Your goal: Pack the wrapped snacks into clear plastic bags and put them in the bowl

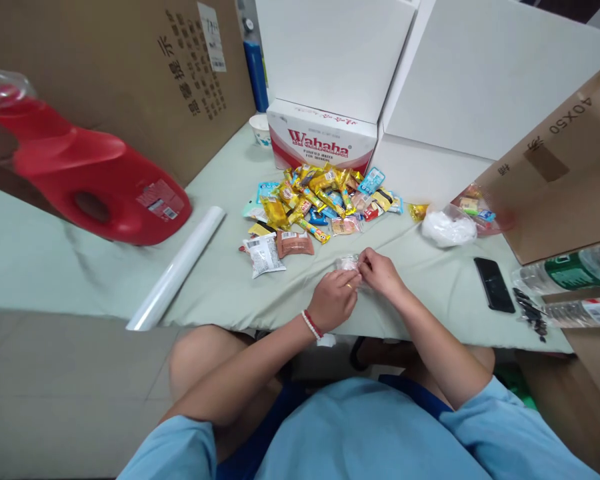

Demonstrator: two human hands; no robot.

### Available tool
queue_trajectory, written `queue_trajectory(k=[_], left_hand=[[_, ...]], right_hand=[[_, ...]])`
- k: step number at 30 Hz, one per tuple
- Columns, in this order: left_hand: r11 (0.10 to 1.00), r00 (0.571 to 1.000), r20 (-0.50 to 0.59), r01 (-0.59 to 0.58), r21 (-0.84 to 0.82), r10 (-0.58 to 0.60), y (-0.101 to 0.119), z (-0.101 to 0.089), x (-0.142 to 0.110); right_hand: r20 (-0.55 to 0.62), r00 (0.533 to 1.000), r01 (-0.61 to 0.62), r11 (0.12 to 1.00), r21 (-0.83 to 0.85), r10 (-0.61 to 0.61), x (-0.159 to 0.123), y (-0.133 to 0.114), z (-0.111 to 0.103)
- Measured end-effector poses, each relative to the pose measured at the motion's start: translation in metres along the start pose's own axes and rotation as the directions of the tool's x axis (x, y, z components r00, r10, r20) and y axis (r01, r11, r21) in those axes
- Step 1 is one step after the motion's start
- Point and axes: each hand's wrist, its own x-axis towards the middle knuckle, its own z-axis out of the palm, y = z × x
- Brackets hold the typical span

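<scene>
A small clear plastic packet (347, 262) with something pale inside lies low over the cloth near the table's front edge. My left hand (334, 298), with a beaded bracelet at the wrist, has its fingers closed on the packet's near side. On the packet's right edge, the fingertips of my right hand (379, 272) are pinched together. Just beyond sits a heap of wrapped snacks (325, 197), mostly yellow and blue. Left of my hands are a white snack packet (265, 255) and a brown snack packet (295, 243).
A red jug (105, 180) and a white roll (177, 270) occupy the left. Behind the snacks stands a Wahaha carton (323, 143). To the right are a white plastic bag (449, 227), a black phone (494, 285), plastic bottles (575, 270) and a cardboard box (555, 160).
</scene>
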Motion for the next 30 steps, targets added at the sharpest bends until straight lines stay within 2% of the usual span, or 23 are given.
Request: queue_trajectory(k=[2,3,4,6,7,9,11,13,15,17,19,21,23,25,28,30], left_hand=[[0.983,0.979,-0.115,0.159,-0.095,-0.17,-0.007,-0.007,0.002],[0.953,0.942,-0.158,0.283,-0.107,-0.297,-0.01,-0.008,0.004],[0.908,0.893,-0.166,0.407,-0.101,-0.419,-0.013,-0.008,0.007],[0.819,0.816,-0.064,0.572,-0.054,-0.574,-0.016,-0.005,0.013],[0.796,0.797,0.02,0.605,-0.026,-0.604,-0.016,-0.003,0.016],[0.793,0.785,0.148,0.61,-0.008,-0.602,-0.014,0.001,0.018],[0.798,0.797,0.139,0.6,-0.063,-0.588,-0.008,0.003,0.016],[0.826,0.837,0.028,0.545,-0.144,-0.547,0.0,0.003,0.01],[0.899,0.893,-0.131,0.41,-0.151,-0.43,0.01,0.003,0.003],[0.975,0.937,-0.269,0.211,-0.069,-0.222,0.019,0.005,-0.004],[1.0,0.94,-0.34,-0.011,0.0,0.01,0.028,0.009,-0.01],[0.979,0.919,-0.356,-0.2,-0.044,0.172,0.034,0.015,-0.015],[0.928,0.909,-0.351,-0.31,-0.206,0.225,0.038,0.02,-0.02],[0.853,0.912,-0.36,-0.341,-0.395,0.198,0.039,0.022,-0.024],[0.77,0.932,-0.356,-0.279,-0.574,0.071,0.035,0.019,-0.027],[0.769,0.939,-0.342,-0.202,-0.607,-0.024,0.026,0.017,-0.025]], right_hand=[[-0.041,0.998,0.052,0.997,-0.057,-0.054,-0.006,0.004,0.006],[-0.064,0.995,0.07,0.995,-0.076,-0.075,-0.01,0.005,0.009],[-0.088,0.992,0.082,0.993,-0.081,-0.089,-0.014,0.005,0.011],[-0.134,0.985,0.099,0.994,-0.05,-0.105,-0.02,0.003,0.015],[-0.155,0.982,0.108,0.994,-0.025,-0.11,-0.023,0.001,0.016],[-0.184,0.978,0.108,0.993,0.044,-0.098,-0.031,-0.001,0.017],[-0.18,0.984,0.043,0.98,0.194,-0.008,-0.043,-0.003,0.016],[-0.119,0.981,-0.084,0.889,0.451,0.154,-0.057,-0.003,0.013],[-0.025,0.961,-0.176,0.679,0.712,0.275,-0.072,-0.004,0.01],[0.048,0.953,-0.185,0.448,0.875,0.3,-0.085,-0.006,0.007],[0.099,0.957,-0.177,0.281,0.943,0.271,-0.094,-0.007,0.006],[0.162,0.961,-0.206,0.19,0.96,0.225,-0.099,-0.006,0.007],[0.212,0.955,-0.245,0.15,0.958,0.207,-0.101,-0.002,0.011],[0.228,0.946,-0.267,0.155,0.951,0.229,-0.101,0.003,0.018],[0.173,0.945,-0.251,0.276,0.928,0.276,-0.103,0.009,0.027],[0.126,0.954,-0.227,0.382,0.896,0.272,-0.105,0.013,0.028]])
